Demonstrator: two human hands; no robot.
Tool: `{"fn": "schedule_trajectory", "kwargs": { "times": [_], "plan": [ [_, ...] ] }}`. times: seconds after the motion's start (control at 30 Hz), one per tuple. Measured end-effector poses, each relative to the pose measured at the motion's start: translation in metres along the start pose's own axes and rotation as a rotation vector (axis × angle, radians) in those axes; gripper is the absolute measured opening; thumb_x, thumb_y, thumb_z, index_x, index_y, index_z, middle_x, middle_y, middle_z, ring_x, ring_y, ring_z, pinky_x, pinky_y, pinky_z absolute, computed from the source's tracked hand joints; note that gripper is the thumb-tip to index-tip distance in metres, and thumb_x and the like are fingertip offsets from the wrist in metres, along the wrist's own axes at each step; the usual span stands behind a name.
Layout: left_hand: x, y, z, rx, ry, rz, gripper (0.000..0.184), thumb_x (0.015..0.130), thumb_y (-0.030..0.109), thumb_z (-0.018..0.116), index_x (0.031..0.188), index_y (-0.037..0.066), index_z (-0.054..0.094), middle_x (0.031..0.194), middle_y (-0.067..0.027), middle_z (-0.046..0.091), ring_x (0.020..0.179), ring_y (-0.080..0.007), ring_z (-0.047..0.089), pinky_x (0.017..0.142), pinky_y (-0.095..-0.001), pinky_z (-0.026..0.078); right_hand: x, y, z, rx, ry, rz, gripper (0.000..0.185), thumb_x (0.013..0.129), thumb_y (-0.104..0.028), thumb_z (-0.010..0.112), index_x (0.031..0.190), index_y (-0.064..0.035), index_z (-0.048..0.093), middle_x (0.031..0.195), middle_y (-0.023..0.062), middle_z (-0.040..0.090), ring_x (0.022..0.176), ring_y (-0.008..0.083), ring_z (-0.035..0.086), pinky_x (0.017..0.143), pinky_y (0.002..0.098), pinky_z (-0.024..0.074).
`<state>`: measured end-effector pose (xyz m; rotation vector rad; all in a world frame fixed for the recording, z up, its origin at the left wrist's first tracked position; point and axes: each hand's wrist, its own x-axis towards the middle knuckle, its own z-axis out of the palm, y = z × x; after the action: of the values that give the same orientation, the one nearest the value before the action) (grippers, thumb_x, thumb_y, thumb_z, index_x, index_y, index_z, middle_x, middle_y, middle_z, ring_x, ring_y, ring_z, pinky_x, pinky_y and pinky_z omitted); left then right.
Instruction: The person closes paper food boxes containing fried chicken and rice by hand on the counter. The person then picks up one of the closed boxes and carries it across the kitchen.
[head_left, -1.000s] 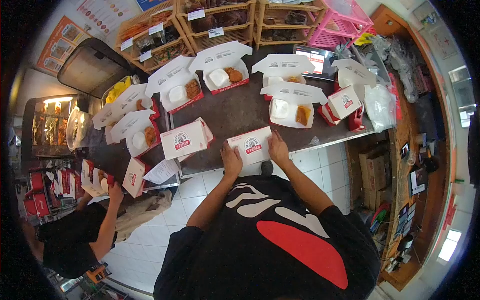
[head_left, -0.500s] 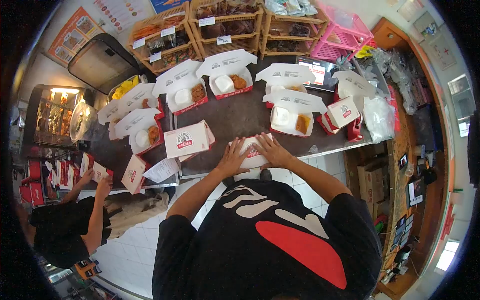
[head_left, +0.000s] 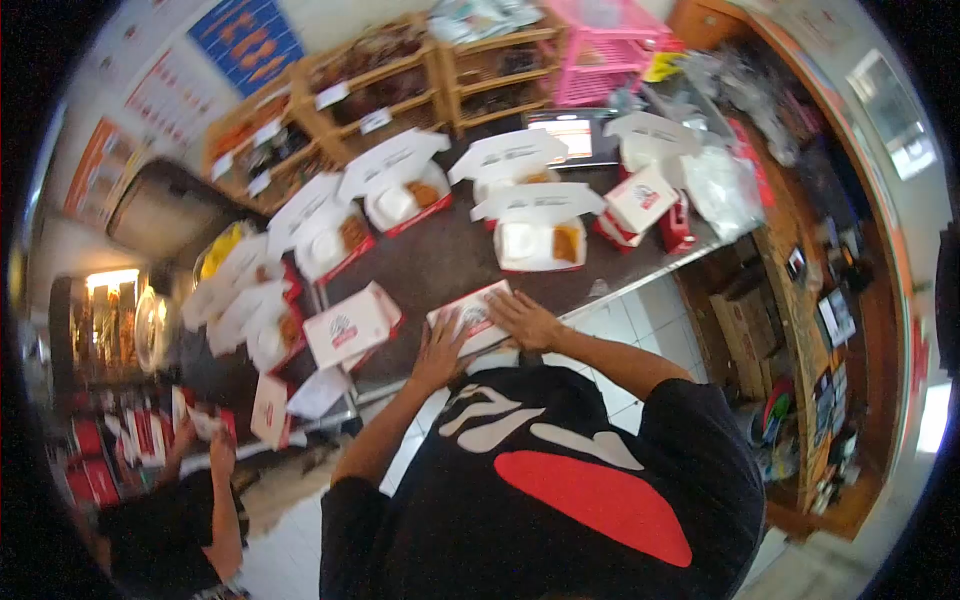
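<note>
White tiled floor (head_left: 645, 312); wooden shelving (head_left: 788, 335) right; blue poster (head_left: 245, 45) on wall (head_left: 345, 22).

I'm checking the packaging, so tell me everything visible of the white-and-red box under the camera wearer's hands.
The white-and-red rectangular cardboard-looking box appears closed, its white top bearing a blurred reddish logo, with red along the far edge. It lies at the near side of the dark flat counter. The bare left hand and right hand rest on it, hiding parts; its contents are unseen.
</note>
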<state>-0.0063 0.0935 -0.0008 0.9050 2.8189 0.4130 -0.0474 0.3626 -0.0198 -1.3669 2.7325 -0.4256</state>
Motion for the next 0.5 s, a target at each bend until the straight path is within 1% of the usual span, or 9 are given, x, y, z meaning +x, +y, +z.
{"fn": "schedule_trajectory", "kwargs": {
  "times": [0.1, 0.13, 0.23, 0.3, 0.33, 0.37, 0.43, 0.5],
  "plan": [
    [-0.005, 0.009, 0.007, -0.022, -0.01, -0.021, 0.074, 0.082, 0.033, 0.068, 0.145, 0.012, 0.036, 0.155, -0.0178, 0.019, 0.143, -0.0399, 0.013, 0.11, -0.061, 0.021, -0.031, 0.004, -0.015, 0.008, -0.027, 0.013, 0.068, 0.09, -0.038, 0.055, 0.145, -0.0059, 0.031, 0.156, 0.0162, 0.017, 0.143, 0.0358, 0.017, 0.113, 0.0521, 0.0223],
    [-0.001, 0.006, 0.009, -0.008, -0.006, -0.024, 0.074, 0.081, 0.033, 0.068, 0.145, 0.012, 0.036, 0.155, -0.0184, 0.019, 0.143, -0.0408, 0.013, 0.11, -0.061, 0.02, -0.043, 0.009, -0.022, 0.066, 0.007, 0.074, 0.066, 0.089, -0.029, 0.056, 0.145, -0.0046, 0.03, 0.154, 0.0192, 0.022, 0.142, 0.0375, 0.02, 0.113, 0.0512, 0.0226],
    [0.002, 0.008, 0.015, -0.015, -0.024, -0.079, 0.073, 0.082, 0.028, 0.068, 0.145, 0.009, 0.035, 0.155, -0.0196, 0.018, 0.142, -0.0439, 0.013, 0.111, -0.0602, 0.02, -0.085, 0.065, -0.011, 0.12, 0.354, 0.522, 0.063, 0.084, -0.013, 0.061, 0.141, -0.0026, 0.036, 0.148, 0.0237, 0.032, 0.136, 0.0407, 0.032, 0.112, 0.0501, 0.0264],
    [0.0, 0.012, 0.017, -0.005, 0.003, -0.085, 0.069, 0.084, 0.024, 0.066, 0.144, 0.008, 0.037, 0.154, -0.0212, 0.018, 0.141, -0.0463, 0.012, 0.111, -0.059, 0.019, -0.129, 0.116, -0.02, -0.109, 0.757, 0.817, 0.059, 0.082, -0.002, 0.058, 0.138, -0.0007, 0.039, 0.141, 0.0276, 0.039, 0.131, 0.0436, 0.037, 0.111, 0.0487, 0.0288],
    [0.0, 0.013, 0.017, -0.026, 0.039, -0.067, 0.065, 0.084, 0.021, 0.065, 0.142, 0.007, 0.04, 0.154, -0.0231, 0.017, 0.141, -0.0476, 0.011, 0.112, -0.058, 0.019, -0.145, 0.138, -0.044, -0.194, 1.015, 0.899, 0.057, 0.083, -0.003, 0.057, 0.138, -0.0006, 0.039, 0.139, 0.0282, 0.04, 0.131, 0.0436, 0.037, 0.109, 0.0489, 0.0305],
    [-0.001, 0.014, 0.017, -0.024, 0.028, -0.064, 0.064, 0.084, 0.02, 0.065, 0.141, 0.006, 0.04, 0.154, -0.0236, 0.016, 0.141, -0.0478, 0.011, 0.112, -0.0575, 0.018, -0.167, 0.163, -0.058, -0.155, 1.091, 1.085, 0.054, 0.086, -0.006, 0.056, 0.137, -0.001, 0.04, 0.139, 0.0284, 0.039, 0.129, 0.0439, 0.039, 0.108, 0.0491, 0.032],
    [0.004, 0.015, 0.015, -0.015, 0.013, -0.062, 0.062, 0.084, 0.019, 0.065, 0.14, 0.005, 0.042, 0.154, -0.0245, 0.015, 0.141, -0.0483, 0.011, 0.113, -0.0566, 0.018, -0.204, 0.221, -0.067, -0.238, 1.209, 1.305, 0.043, 0.088, -0.013, 0.055, 0.129, -0.0001, 0.05, 0.134, 0.0287, 0.045, 0.126, 0.0427, 0.043, 0.106, 0.0495, 0.0336],
    [0.007, 0.019, 0.009, -0.008, -0.014, -0.06, 0.063, 0.083, 0.017, 0.066, 0.14, 0.003, 0.041, 0.154, -0.0254, 0.015, 0.141, -0.0498, 0.01, 0.114, -0.0547, 0.018, -0.258, 0.302, -0.034, 0.233, 0.982, 1.427, 0.033, 0.088, -0.019, 0.058, 0.113, 0.002, 0.061, 0.117, 0.0236, 0.059, 0.113, 0.0347, 0.054, 0.094, 0.0484, 0.0446]
  ]
}}
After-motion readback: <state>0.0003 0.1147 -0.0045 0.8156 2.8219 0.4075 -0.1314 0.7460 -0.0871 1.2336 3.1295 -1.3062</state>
